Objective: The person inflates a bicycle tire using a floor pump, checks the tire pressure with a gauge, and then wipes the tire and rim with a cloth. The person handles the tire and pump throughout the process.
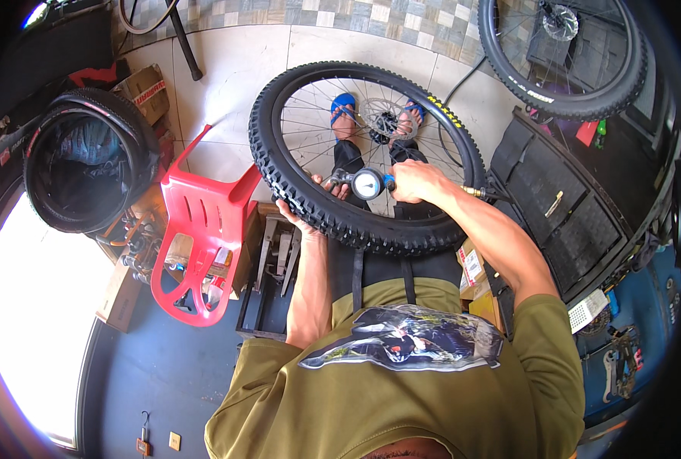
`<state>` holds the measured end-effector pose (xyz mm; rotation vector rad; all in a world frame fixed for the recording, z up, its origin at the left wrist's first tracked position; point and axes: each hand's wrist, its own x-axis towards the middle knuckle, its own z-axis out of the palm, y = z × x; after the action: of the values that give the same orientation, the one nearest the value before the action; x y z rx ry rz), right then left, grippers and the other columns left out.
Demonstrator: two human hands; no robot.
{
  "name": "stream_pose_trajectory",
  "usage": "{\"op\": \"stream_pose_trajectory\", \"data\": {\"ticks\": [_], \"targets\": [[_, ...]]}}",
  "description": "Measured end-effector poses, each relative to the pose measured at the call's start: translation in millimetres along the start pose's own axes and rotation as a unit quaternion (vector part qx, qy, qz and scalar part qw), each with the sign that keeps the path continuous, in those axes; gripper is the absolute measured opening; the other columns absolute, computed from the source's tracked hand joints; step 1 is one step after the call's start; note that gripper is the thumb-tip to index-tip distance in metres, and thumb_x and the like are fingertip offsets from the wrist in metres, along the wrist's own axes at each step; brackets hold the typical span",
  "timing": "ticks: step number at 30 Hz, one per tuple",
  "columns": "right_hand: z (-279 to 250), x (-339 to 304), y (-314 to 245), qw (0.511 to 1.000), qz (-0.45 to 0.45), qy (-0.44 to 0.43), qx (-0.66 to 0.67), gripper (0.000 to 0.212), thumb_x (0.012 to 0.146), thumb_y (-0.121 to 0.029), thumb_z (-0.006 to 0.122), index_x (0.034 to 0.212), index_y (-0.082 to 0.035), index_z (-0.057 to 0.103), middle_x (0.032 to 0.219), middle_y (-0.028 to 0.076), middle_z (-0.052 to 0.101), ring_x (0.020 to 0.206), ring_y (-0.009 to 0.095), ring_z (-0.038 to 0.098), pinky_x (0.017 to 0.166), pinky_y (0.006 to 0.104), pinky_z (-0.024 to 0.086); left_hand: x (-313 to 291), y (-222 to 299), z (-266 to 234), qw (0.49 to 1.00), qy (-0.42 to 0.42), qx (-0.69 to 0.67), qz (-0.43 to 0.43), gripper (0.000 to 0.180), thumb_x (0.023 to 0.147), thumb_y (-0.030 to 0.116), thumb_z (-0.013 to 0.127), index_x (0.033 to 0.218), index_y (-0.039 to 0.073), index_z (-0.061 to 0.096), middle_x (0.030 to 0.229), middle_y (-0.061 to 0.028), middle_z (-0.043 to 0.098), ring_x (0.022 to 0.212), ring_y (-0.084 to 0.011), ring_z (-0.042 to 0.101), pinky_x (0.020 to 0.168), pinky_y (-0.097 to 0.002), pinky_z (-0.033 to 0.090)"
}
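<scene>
A bicycle wheel with a knobby black tyre (268, 172) is tilted in front of my legs, its spokes and brake disc facing up. My left hand (304, 219) wraps round the tyre and rim at the near left, fingertips showing on the inner side by the spokes. My right hand (417, 182) is closed round a tyre inflator whose round white-faced gauge (367, 184) sits over the near part of the rim. The inflator's front end reaches toward my left fingertips; whether it is on the valve I cannot tell. A brass fitting and hose (474, 191) trail from it to the right.
A red plastic chair (210, 206) stands at the left, beside stacked black tyres (42, 172) and a cardboard box (143, 92). Another bicycle wheel (562, 103) lies at the far right, above a black case (558, 199). Tools (623, 359) hang at the lower right.
</scene>
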<state>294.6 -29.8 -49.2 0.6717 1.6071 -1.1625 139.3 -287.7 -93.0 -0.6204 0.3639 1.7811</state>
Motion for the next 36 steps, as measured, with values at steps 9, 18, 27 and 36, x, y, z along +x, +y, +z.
{"op": "stream_pose_trajectory", "data": {"ticks": [9,18,27,36], "targets": [[-2,5,-3,0.999,0.020,-0.032,0.009,0.031,0.075,-0.019,0.066,0.102,-0.006,0.074,0.096,0.023,0.076,0.096,0.037,0.075,0.083,0.0499,0.058,0,2,-1,1.000,0.017,0.018,0.006,0.109,0.072,0.090,0.066,0.136,0.002,0.050,0.130,-0.0312,0.065,0.124,-0.0488,0.063,0.124,-0.0645,0.030],[17,18,10,0.998,-0.043,0.034,0.008,0.026,0.063,-0.011,0.063,0.083,0.001,0.074,0.085,0.026,0.074,0.087,0.040,0.076,0.073,0.0504,0.059,0,4,-3,1.000,0.003,0.002,0.005,0.109,0.074,0.089,0.064,0.137,0.000,0.050,0.129,-0.0321,0.065,0.123,-0.0493,0.064,0.124,-0.0646,0.029],[19,23,12,0.999,-0.038,0.015,0.001,0.028,0.069,-0.015,0.065,0.092,-0.001,0.073,0.090,0.024,0.075,0.090,0.040,0.075,0.078,0.0510,0.058,-1,4,-4,1.000,0.004,-0.008,0.002,0.112,0.073,0.090,0.065,0.137,0.000,0.051,0.130,-0.0312,0.065,0.124,-0.0487,0.063,0.123,-0.0643,0.031],[9,15,5,1.000,-0.004,-0.010,0.002,0.032,0.078,-0.024,0.070,0.102,-0.004,0.074,0.095,0.022,0.076,0.095,0.039,0.075,0.084,0.0496,0.058,0,4,-2,1.000,0.014,0.006,0.007,0.112,0.072,0.090,0.066,0.136,0.000,0.051,0.128,-0.0311,0.065,0.121,-0.0478,0.065,0.122,-0.0645,0.032]]}}
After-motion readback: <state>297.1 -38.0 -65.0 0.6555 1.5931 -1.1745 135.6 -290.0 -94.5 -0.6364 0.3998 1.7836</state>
